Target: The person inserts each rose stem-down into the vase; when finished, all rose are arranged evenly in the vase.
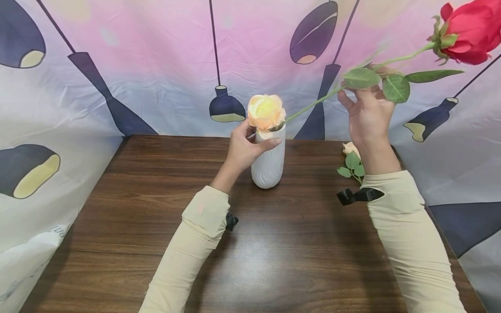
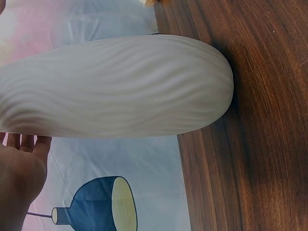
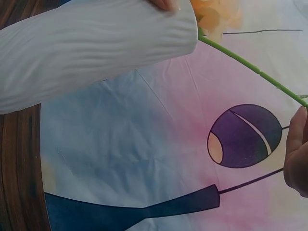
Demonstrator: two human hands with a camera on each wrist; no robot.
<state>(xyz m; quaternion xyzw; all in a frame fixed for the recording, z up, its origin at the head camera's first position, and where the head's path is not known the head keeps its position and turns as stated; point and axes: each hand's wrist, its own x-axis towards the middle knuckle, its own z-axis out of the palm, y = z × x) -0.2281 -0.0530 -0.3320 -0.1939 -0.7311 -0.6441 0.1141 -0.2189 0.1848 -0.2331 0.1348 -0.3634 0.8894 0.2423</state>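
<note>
A white ribbed vase (image 1: 268, 163) stands upright on the table, with a peach rose (image 1: 266, 112) at its mouth. My left hand (image 1: 244, 145) grips the vase near its rim, thumb across the front. My right hand (image 1: 369, 111) pinches the green stem of a red rose (image 1: 471, 32), whose bloom leans out to the upper right. That stem's lower end meets the vase mouth beside the peach bloom; its tip is hidden. In the right wrist view the slanting stem (image 3: 257, 71) runs from the vase rim to my fingertips.
A pale rose with green leaves (image 1: 352, 163) lies on the table at the right, partly behind my right forearm. The dark wooden table (image 1: 164, 208) ends at a printed cloth backdrop (image 1: 168, 56). Black straps (image 1: 354, 196) sit at both wrists.
</note>
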